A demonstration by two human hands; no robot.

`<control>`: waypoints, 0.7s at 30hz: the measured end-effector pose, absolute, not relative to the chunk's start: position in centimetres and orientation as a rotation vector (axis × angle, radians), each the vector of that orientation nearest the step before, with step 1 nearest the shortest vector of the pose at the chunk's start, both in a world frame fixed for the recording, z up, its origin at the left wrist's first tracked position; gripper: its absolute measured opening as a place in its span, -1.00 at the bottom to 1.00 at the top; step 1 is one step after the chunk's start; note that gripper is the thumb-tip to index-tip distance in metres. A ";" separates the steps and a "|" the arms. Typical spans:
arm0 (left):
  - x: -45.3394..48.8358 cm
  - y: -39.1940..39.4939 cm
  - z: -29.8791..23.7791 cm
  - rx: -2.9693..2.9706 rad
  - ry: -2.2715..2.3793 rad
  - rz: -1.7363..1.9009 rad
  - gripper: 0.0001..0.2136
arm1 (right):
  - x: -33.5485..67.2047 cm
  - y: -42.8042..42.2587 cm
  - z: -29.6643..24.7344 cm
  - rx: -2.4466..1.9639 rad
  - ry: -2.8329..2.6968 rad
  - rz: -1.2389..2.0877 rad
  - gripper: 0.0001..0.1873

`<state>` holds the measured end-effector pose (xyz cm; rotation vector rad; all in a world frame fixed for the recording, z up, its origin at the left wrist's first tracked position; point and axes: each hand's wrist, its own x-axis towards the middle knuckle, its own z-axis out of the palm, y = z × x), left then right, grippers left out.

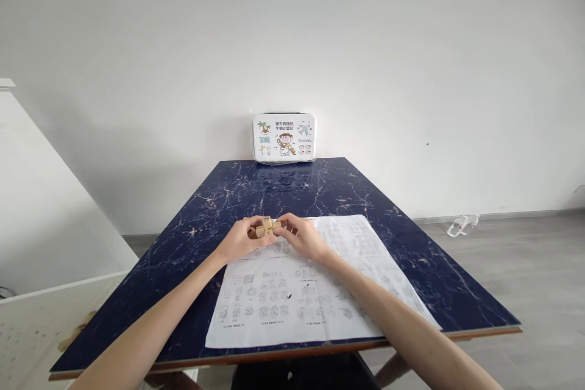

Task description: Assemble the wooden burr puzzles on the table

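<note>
Between both hands is a small wooden interlocking puzzle [267, 226], made of light-brown notched blocks. My left hand [242, 239] grips its left side, with the thumb below and fingers curled behind. On the right side, my right hand [304, 236] pinches it with thumb and fingertips. Parts of the blocks are covered by the fingers. Under the hands lies a large white sheet [292, 292] printed with rows of small grey diagrams and captions. Its print is too small to read.
The sheet rests on a dark blue marble-patterned table [196, 219]. A white case [284, 138] with cartoon travel pictures stands at the far edge against the wall. To the left is a white panel [50, 195]. A clear plastic bottle [458, 225] lies on the floor at right.
</note>
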<state>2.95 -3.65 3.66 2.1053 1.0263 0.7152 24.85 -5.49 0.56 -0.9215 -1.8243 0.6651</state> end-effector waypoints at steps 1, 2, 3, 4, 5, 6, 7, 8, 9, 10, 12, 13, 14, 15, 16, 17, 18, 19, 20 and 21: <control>2.9 -3.7 3.6 2.121 1.030 0.724 -0.51 | 24.8 -5.5 0.6 -0.927 -1.820 0.661 -0.71; 3.0 -3.7 3.6 2.141 1.035 0.735 -0.51 | 24.8 -5.6 0.6 -0.933 -1.813 0.667 -0.72; 3.0 -3.7 3.5 2.165 1.042 0.751 -0.50 | 24.8 -5.6 0.6 -0.938 -1.805 0.676 -0.72; 3.0 -3.8 3.5 2.193 1.051 0.769 -0.49 | 24.7 -5.6 0.6 -0.942 -1.796 0.687 -0.71; 3.1 -3.9 3.5 2.220 1.064 0.788 -0.49 | 24.7 -5.6 0.6 -0.943 -1.787 0.698 -0.71; 3.2 -4.0 3.4 2.242 1.080 0.807 -0.48 | 24.7 -5.5 0.6 -0.942 -1.780 0.709 -0.70; 3.2 -4.0 3.4 2.258 1.098 0.825 -0.47 | 24.7 -5.5 0.6 -0.938 -1.774 0.718 -0.69; 3.3 -4.1 3.4 2.268 1.116 0.845 -0.46 | 24.7 -5.5 0.6 -0.933 -1.768 0.725 -0.68; 3.3 -4.2 3.4 2.273 1.132 0.864 -0.46 | 24.7 -5.4 0.6 -0.928 -1.764 0.731 -0.67; 3.3 -4.2 3.4 2.275 1.146 0.879 -0.45 | 24.7 -5.4 0.6 -0.925 -1.761 0.739 -0.67; 3.3 -4.2 3.4 2.274 1.177 0.890 -0.42 | 24.7 -5.4 0.7 -0.925 -1.753 0.748 -0.66; 3.3 -4.1 3.4 2.270 1.186 0.884 -0.41 | 24.6 -5.5 0.7 -0.922 -1.751 0.747 -0.66; 3.2 -4.0 3.4 2.265 1.188 0.872 -0.40 | 24.6 -5.5 0.8 -0.913 -1.752 0.745 -0.68; 3.1 -4.0 3.4 2.259 1.180 0.856 -0.41 | 24.6 -5.6 0.9 -0.899 -1.755 0.742 -0.69; 3.1 -3.9 3.4 2.252 1.165 0.841 -0.41 | 24.6 -5.6 0.9 -0.883 -1.759 0.738 -0.70; 3.0 -3.8 3.4 2.245 1.145 0.827 -0.42 | 24.6 -5.7 1.0 -0.869 -1.766 0.735 -0.71; 2.9 -3.8 3.5 2.239 1.128 0.814 -0.43 | 24.6 -5.8 1.1 -0.860 -1.775 0.734 -0.71; 2.8 -3.7 3.6 2.232 1.115 0.802 -0.43 | 24.7 -5.9 1.1 -0.856 -1.783 0.732 -0.71; 2.7 -3.7 3.6 2.225 1.107 0.788 -0.44 | 24.7 -5.9 1.2 -0.857 -1.791 0.729 -0.70; 2.7 -3.7 3.6 2.219 1.101 0.777 -0.44 | 24.7 -6.0 1.2 -0.859 -1.797 0.720 -0.70</control>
